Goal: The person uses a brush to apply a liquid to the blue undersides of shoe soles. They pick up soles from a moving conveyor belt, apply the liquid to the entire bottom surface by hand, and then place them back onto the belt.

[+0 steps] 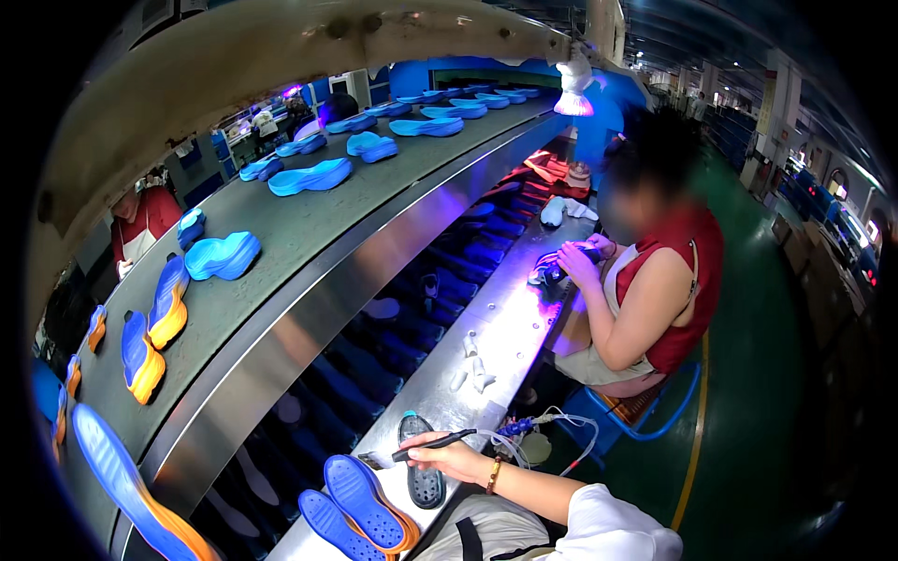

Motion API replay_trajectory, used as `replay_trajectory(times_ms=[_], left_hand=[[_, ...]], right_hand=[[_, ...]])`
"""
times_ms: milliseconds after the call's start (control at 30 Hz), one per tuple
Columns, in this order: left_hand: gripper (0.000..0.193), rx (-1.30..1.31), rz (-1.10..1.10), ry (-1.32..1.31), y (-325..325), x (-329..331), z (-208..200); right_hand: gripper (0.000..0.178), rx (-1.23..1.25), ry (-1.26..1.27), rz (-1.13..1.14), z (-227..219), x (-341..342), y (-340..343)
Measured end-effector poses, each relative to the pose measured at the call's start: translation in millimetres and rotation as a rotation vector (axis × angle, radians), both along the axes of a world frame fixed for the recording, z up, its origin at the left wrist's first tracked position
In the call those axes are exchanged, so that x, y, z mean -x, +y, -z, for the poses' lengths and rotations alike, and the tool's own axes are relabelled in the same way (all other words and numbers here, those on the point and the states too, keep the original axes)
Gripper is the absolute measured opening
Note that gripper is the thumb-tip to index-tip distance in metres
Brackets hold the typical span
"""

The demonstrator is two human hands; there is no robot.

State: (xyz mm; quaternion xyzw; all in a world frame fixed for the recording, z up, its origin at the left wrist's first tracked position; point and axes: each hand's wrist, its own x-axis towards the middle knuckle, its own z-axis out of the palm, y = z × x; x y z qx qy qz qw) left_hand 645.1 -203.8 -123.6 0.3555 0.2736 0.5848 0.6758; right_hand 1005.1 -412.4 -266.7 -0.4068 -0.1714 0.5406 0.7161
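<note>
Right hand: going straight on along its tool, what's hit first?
Probably the nearer blue-and-orange sole, judging by the line of the black tool in the right hand; heights are unclear, so it might pass over.

- At eight o'clock, a blue-and-orange sole (131, 486) is cut off by the lower edge.
- At six, the right hand (447, 458) hides part of the dark sole (427, 488).
- At five, the white sleeve (617, 528) is cut off below.
- At two, a co-worker's head (659, 178) is blurred.
- Between seven and eight, shapes (346, 383) under the conveyor (299, 224) sink into shadow.
</note>
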Motion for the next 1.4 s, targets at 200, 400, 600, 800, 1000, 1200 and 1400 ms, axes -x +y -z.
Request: replay_trajectory(times_ms=[200, 400, 600, 800, 1000, 1200, 1400], left_hand=[[0.062, 0.196, 0.537, 0.067, -48, -36, 98], [0.091, 0.406, 0.682, -0.445, -93, -85, 143], [0.093, 0.355, 0.883, -0.452, -102, -142, 131], [0.097, 0.489, 0.781, -0.567, -117, -142, 111], [0.091, 0.517, 0.576, -0.215, -120, -154, 121], [0.095, 0.401, 0.569, -0.307, -87, -120, 127], [0.1, 0.386, 0.811, -0.391, -106, -132, 110]], right_hand=[[0.027, -0.085, -0.048, -0.051, 0, -3, 10], [0.024, -0.244, -0.202, -0.249, -44, 30, 37], [0.02, -0.247, -0.212, -0.168, -48, 37, 54], [0.015, -0.143, -0.296, -0.088, -56, 42, 85], [0.016, -0.318, -1.133, 0.03, -81, 74, 86], [0.014, -0.436, -1.378, -0.403, -89, 68, 26], [0.019, -0.234, -0.814, -0.32, -114, 45, 39]])
